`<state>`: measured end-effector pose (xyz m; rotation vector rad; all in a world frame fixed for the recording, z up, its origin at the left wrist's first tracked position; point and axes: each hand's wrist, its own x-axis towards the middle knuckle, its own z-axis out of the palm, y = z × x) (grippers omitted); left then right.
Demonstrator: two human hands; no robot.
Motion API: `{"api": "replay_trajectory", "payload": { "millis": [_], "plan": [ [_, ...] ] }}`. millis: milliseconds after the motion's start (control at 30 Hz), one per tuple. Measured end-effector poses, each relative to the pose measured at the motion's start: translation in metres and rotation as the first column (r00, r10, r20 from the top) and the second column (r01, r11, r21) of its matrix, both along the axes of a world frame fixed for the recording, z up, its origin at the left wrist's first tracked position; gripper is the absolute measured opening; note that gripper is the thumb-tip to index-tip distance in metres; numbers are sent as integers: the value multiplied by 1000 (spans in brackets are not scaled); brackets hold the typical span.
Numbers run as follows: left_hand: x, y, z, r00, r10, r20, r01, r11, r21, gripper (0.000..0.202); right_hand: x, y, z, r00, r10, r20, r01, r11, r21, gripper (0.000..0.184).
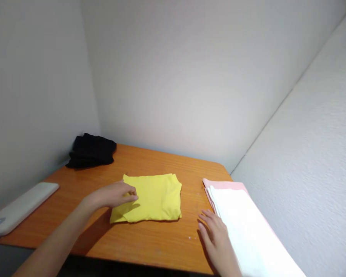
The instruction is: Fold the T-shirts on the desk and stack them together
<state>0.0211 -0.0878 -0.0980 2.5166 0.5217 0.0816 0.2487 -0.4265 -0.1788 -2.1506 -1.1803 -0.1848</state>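
Note:
A folded yellow cloth (154, 198), which looks like a garment, lies flat on the wooden table, its right side a little wrinkled. Over its left part hovers my left hand (118, 194), fingers loosely curved with nothing visible in them; a shadow falls on the fabric below. To the right of the yellow cloth, near the table's front, my right hand (215, 236) has its fingers apart and holds nothing. Beside it, on the right, a white folded cloth (245, 223) rests on top of a pink cloth (225, 184).
A black folded cloth (92, 151) sits at the back left corner of the table (150, 246). Along the left edge lies a long white power strip or similar device (23, 207). Walls close off the back, left and right. Small white specks dot the tabletop.

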Motion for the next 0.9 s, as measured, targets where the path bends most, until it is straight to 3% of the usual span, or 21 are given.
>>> {"api": "replay_trajectory", "payload": {
  "millis": [100,167,267,367,467,600,700,767,833,900],
  "plan": [
    [25,-44,-3,981,-196,9,193,971,144,40,-33,37,3,981,21,-191,-20,1000,9,31],
    [40,-81,-12,974,-222,55,206,955,212,43,-46,53,3,965,15,-261,-11,1000,17,30],
    [54,-129,-28,994,-69,87,48,974,222,48,-56,64,2,955,22,-296,-13,999,31,33],
    [59,-155,-38,986,151,73,-163,964,209,60,-64,68,0,944,37,-329,-20,998,58,32],
    [57,-158,-42,970,234,68,-244,947,211,54,-71,70,-3,933,51,-357,-23,996,83,33],
    [50,-144,-55,969,215,119,-232,960,159,31,-76,75,-7,923,51,-381,-9,994,110,30],
    [39,-130,-68,959,202,201,-192,979,-67,26,-75,81,-9,922,52,-385,-1,991,133,27],
    [29,-120,-69,925,217,312,-135,955,-264,27,-73,83,-7,944,49,-327,3,987,158,25],
    [17,-112,-59,850,301,433,-97,897,-432,30,-70,81,-1,975,25,-219,17,982,190,22],
    [2,-104,-38,745,444,497,-104,814,-571,37,-64,77,12,993,-22,-118,49,972,230,20]
  ]
}}
